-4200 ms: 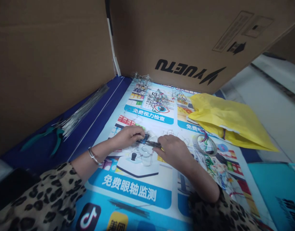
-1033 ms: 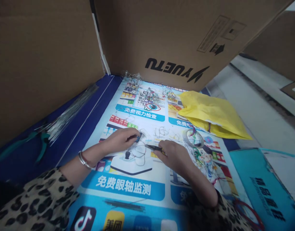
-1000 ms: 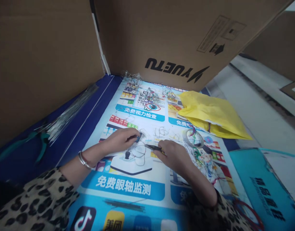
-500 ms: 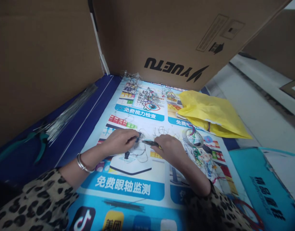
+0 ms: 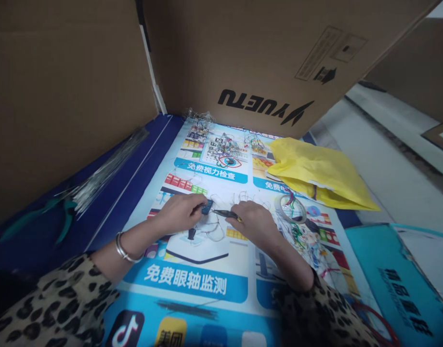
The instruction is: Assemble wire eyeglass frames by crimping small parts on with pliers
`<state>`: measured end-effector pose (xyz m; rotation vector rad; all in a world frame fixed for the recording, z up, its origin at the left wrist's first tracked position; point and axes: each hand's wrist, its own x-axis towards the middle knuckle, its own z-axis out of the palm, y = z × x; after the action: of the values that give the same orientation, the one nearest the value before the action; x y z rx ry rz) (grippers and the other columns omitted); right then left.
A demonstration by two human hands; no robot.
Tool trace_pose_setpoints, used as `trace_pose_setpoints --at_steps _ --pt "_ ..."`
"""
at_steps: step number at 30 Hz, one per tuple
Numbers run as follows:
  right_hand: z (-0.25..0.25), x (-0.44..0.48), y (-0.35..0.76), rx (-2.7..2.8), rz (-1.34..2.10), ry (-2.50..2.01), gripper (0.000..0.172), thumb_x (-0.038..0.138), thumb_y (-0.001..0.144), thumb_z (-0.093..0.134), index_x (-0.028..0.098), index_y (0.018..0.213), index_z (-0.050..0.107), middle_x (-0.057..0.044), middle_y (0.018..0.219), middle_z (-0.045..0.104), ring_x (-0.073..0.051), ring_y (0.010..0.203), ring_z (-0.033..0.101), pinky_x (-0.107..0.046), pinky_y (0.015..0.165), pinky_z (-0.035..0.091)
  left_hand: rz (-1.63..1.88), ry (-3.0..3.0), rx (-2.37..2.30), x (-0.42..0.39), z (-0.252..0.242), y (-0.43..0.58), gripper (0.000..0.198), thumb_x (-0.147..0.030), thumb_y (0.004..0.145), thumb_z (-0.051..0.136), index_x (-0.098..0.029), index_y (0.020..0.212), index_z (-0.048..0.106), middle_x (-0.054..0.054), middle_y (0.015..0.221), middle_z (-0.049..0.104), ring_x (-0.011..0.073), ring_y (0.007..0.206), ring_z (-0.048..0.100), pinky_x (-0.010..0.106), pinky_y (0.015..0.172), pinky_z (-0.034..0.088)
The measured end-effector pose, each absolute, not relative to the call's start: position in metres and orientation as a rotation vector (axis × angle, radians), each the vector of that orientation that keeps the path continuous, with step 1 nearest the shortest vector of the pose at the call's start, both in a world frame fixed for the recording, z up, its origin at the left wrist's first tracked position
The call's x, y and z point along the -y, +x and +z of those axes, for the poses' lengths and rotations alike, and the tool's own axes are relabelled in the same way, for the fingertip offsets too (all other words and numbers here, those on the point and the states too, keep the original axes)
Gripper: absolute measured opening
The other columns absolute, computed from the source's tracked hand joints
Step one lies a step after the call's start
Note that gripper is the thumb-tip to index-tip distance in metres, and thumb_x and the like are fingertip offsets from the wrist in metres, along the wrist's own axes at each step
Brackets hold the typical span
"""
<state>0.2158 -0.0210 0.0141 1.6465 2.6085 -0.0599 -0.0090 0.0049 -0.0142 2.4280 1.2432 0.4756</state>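
My left hand (image 5: 181, 212) pinches a small dark blue flat piece (image 5: 207, 207) between thumb and fingertips. Its kind is too small to make out. My right hand (image 5: 255, 221) is closed around a pair of pointed pliers (image 5: 223, 213), mostly hidden in the palm, with a bit of yellow handle showing. The tips of the pliers point left, close to the blue piece; whether they touch it I cannot tell. Thin loops of wire (image 5: 216, 232) hang or lie just below the tips, over the printed poster (image 5: 239, 253).
Cardboard panels (image 5: 192, 58) stand at the back and left. On the left lie a bundle of thin wires (image 5: 106, 168) and teal-handled pliers (image 5: 68, 219). Tangled wires (image 5: 225, 144) lie behind my hands. To the right are a tape roll (image 5: 290, 208), a yellow bag (image 5: 319, 173) and a teal box (image 5: 384, 274).
More of the blue piece now shows at my left fingertips. The pliers have turned slightly beside it. Both hands stay nearly in place, and the view has shifted a little.
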Motion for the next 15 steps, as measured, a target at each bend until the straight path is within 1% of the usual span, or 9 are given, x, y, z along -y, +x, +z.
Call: trace_pose_setpoints --at_steps 3,6,10,15 --pt "0.014 0.0209 0.2158 -2.624 -0.043 1.637 0.02 0.037 0.084 0.052 0.02 0.082 0.062 -0.003 0.079 0.063 -0.017 0.08 0.055 -0.025 0.065 0.033 0.464 2.432 -1.256 -0.0049 -0.0121 -0.0084 0.017 -0.015 0.077 0.045 -0.022 0.088 0.056 -0.003 0.077 0.064 0.0135 0.064 0.056 0.023 0.057 0.033" --pt "0.0156 0.0212 0.2154 -2.64 -0.044 1.631 0.02 0.037 0.084 0.053 0.02 0.081 0.062 -0.003 0.079 0.063 -0.017 0.08 0.055 -0.025 0.065 0.033 0.48 2.431 -1.252 -0.0041 -0.0112 -0.0086 0.012 -0.02 0.082 0.044 -0.021 0.085 0.056 -0.002 0.074 0.063 0.013 0.063 0.056 0.022 0.056 0.032" --pt "0.0203 0.0238 0.2143 -2.636 -0.063 1.642 0.02 0.037 0.084 0.053 0.02 0.083 0.063 -0.003 0.079 0.064 -0.017 0.08 0.056 -0.025 0.066 0.033 0.59 2.404 -1.207 -0.0019 -0.0127 -0.0096 0.019 -0.027 0.088 0.041 -0.019 0.083 0.057 -0.001 0.072 0.063 0.0117 0.063 0.055 0.022 0.058 0.034" --pt "0.0231 0.0267 0.2139 -2.61 -0.08 1.697 0.02 0.038 0.084 0.053 0.02 0.083 0.063 -0.003 0.08 0.064 -0.017 0.081 0.057 -0.025 0.064 0.034 0.591 2.385 -1.201 -0.0017 -0.0139 -0.0111 0.02 -0.027 0.089 0.042 -0.018 0.08 0.057 -0.002 0.067 0.06 0.0105 0.059 0.054 0.021 0.056 0.033"
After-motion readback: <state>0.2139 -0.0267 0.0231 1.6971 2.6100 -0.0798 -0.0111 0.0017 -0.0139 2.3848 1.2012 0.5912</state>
